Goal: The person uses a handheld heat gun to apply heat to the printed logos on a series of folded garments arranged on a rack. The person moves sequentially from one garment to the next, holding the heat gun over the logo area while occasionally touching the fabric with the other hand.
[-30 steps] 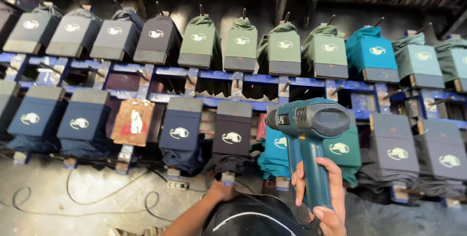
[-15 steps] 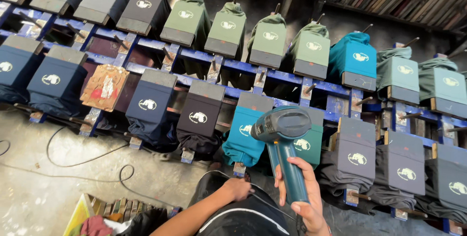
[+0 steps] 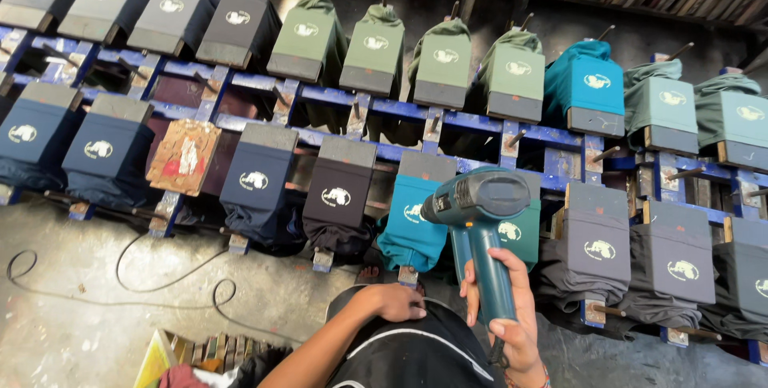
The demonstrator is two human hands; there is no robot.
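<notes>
Heat gun [image 3: 480, 212], teal with a dark nozzle, stands upright in the right hand [image 3: 504, 308], low and right of centre in the view. The fingers [image 3: 470, 288] are wrapped tight round its grip, thumb on the near side, wrist bent back toward the person's body. Its nozzle points left, toward a teal shirt [image 3: 412, 224] pulled over a board in the lower row of the blue rack [image 3: 480, 108]. The left hand [image 3: 392, 302] rests on the person's dark-clad knee, fingers curled loosely and holding nothing; the bare forearm runs down out of the picture.

The gun's body covers part of a darker green shirt [image 3: 518, 232] behind it, and the gun seems not to touch either shirt, though the angle makes that hard to judge. The cord from the grip's base is cut off at the bottom edge. A black cable [image 3: 120, 276] loops across the concrete floor [image 3: 80, 332] to the left. The prints on the shirts are too small to read.
</notes>
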